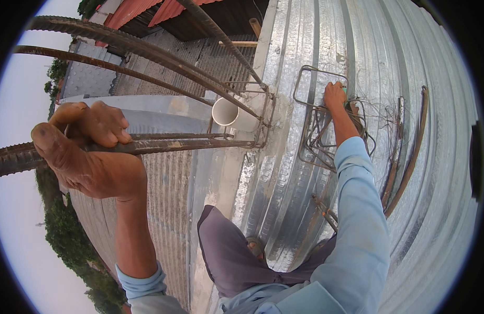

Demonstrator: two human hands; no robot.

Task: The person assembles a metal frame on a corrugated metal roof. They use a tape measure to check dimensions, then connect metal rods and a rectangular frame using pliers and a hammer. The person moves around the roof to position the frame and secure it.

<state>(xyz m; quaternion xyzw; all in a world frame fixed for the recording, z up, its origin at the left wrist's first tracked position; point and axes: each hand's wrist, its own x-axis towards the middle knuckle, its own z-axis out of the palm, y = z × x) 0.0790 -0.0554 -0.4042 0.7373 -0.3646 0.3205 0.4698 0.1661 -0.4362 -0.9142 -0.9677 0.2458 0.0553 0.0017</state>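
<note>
My left hand (95,162) curls its fingers around a thick ribbed steel rebar (200,145), thumb up on the near side. This bar juts out from a column's base, where thin steel ties (267,118) ring several bars. Farther off, my right hand (334,95) reaches down to a loose pile of bent rebar stirrups (306,137) on the metal decking. Its fingers are bent closed beside a small green object (344,90); what they grip is mostly hidden. One stirrup (296,86) sticks out beyond the hand.
A white plastic pipe (237,115) stands among the column bars. Ribbed metal decking (425,157) spreads to the right. On it lie two long rods (409,152), tangled thin wire (386,118) and a pincer-like tool (326,212) near my feet. The slab edge (216,191) drops off left toward lower roofs.
</note>
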